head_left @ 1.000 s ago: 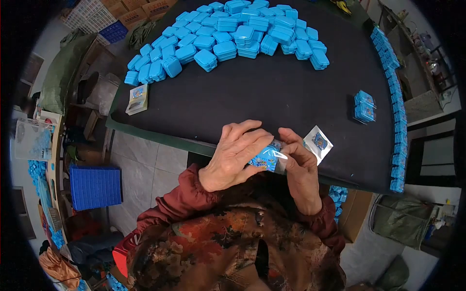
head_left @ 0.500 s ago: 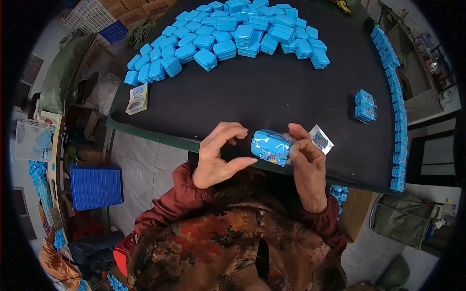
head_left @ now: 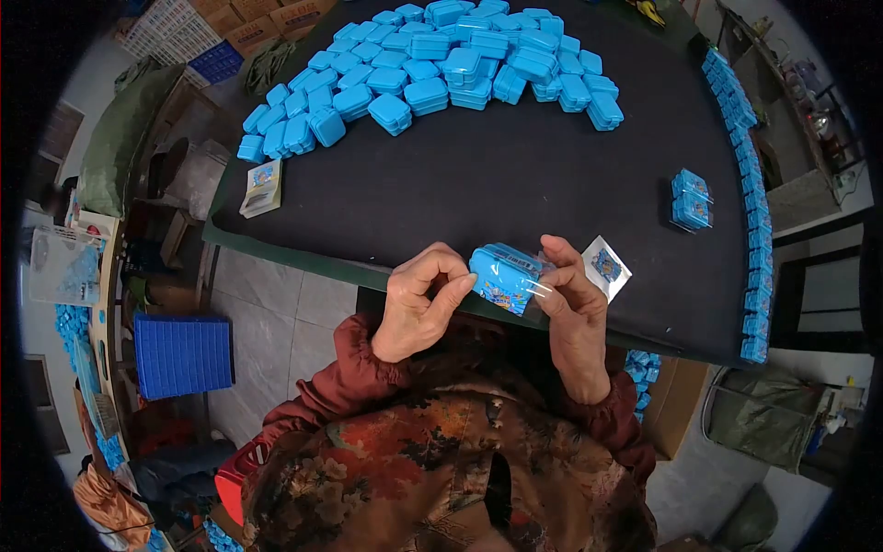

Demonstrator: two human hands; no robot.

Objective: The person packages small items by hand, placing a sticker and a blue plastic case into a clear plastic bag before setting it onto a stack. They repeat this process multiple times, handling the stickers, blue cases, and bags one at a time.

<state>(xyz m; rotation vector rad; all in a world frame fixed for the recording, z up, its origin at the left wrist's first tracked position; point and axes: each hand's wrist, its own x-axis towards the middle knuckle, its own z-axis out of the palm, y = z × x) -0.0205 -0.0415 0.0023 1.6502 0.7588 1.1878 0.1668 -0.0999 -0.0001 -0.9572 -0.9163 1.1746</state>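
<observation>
A small blue plastic box (head_left: 503, 276) with a colourful picture label on its front and shiny clear film around it is held over the table's near edge. My right hand (head_left: 578, 308) grips it at the right end, where clear film sticks out between thumb and fingers. At the box's left end, my left hand (head_left: 423, 299) is closed, thumb and forefinger pinched against the edge; whether they hold film or the box itself is hard to see. Just beyond my right hand lies a sheet of picture stickers (head_left: 607, 267).
Many blue boxes (head_left: 426, 95) are heaped along the far side of the dark table (head_left: 552, 184). Two labelled boxes (head_left: 692, 200) sit at the right, and a row of them (head_left: 756, 230) lines the right edge. A sticker stack (head_left: 263, 188) lies left. A blue crate (head_left: 183, 357) stands beside the table.
My left thumb and forefinger have come together at the box's left end, where they were apart before. The box has shifted slightly left and tilted, with my right hand still on it.
</observation>
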